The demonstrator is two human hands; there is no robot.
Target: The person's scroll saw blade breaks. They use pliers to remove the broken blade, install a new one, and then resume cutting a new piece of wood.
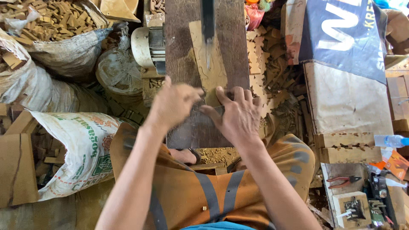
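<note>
Cluttered woodshop ground surrounds you, with a dark wooden bench (232,47) running from your lap to the far side of the scene. On it lies a thin, pale wooden board (211,70) with a wavy outline already cut along its left edge, and a vertical saw blade (208,30) stands in it at the far end.

Your left hand (172,104) sits at the near left corner of the board, blurred, fingers curled; you cannot tell how firmly it presses. Your right hand (238,117) lies flat just beside it on the right, fingers spread and fingertips pressing down on the near end of the board. Both hands are near of the blade, well apart from it.

Left of the bench an electric motor (147,47) sits against its edge. Farther left stand sacks (72,51) full of small wood offcuts, and a printed white sack (81,149) leans by your left knee. Right of the bench lies a heap of cut wooden pieces (264,59). At the near right, red-handled pliers (343,182) rest on a board, with a plastic bottle (390,140) above them.
</note>
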